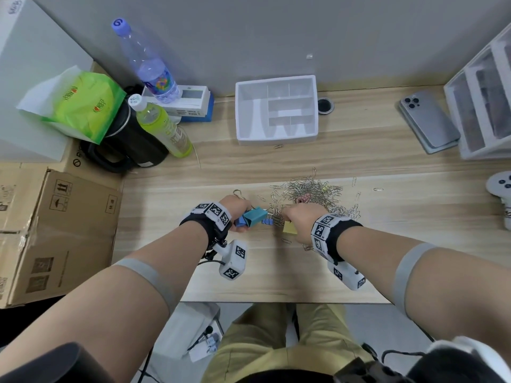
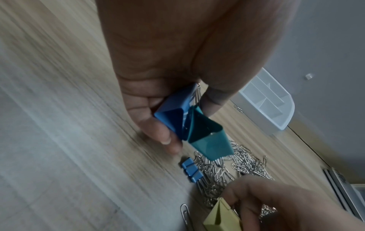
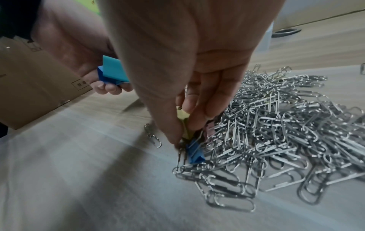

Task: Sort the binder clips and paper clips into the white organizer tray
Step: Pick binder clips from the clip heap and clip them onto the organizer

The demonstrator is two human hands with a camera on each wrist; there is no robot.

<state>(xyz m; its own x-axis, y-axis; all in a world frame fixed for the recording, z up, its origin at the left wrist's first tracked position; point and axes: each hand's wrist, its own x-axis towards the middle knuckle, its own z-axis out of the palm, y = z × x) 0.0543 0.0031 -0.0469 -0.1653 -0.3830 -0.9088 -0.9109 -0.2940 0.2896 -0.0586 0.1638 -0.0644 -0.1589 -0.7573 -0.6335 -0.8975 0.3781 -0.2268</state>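
Yellow binder clip [image 1: 289, 227] pinched in the right hand [image 1: 302, 217], left hand [image 1: 235, 210] gripping two clips [image 1: 253, 217], tray [image 1: 276, 139] straight ahead, well apart.

Your left hand [image 1: 235, 210] holds a teal clip [image 1: 255, 216]; your right hand [image 1: 300, 217] pinches a yellow clip [image 1: 289, 227]; tray [image 1: 276, 139] at twelve o'clock.

This looks like an office corner: a pale wood-grain bench [image 1: 359, 161] pushed against a grey partition wall [image 1: 249, 31], with a cable hole [image 1: 325, 106] cut through its top. Stationery lies about, a heap of paper clips [image 1: 312, 192] and a white tray [image 1: 276, 110], beside stacked document trays [image 1: 481, 106] and a phone [image 1: 430, 121]. Cardboard boxes [image 1: 55, 230], a kettle [image 1: 130, 145], tissues [image 1: 80, 106] and two bottles [image 1: 149, 62] crowd the left side.
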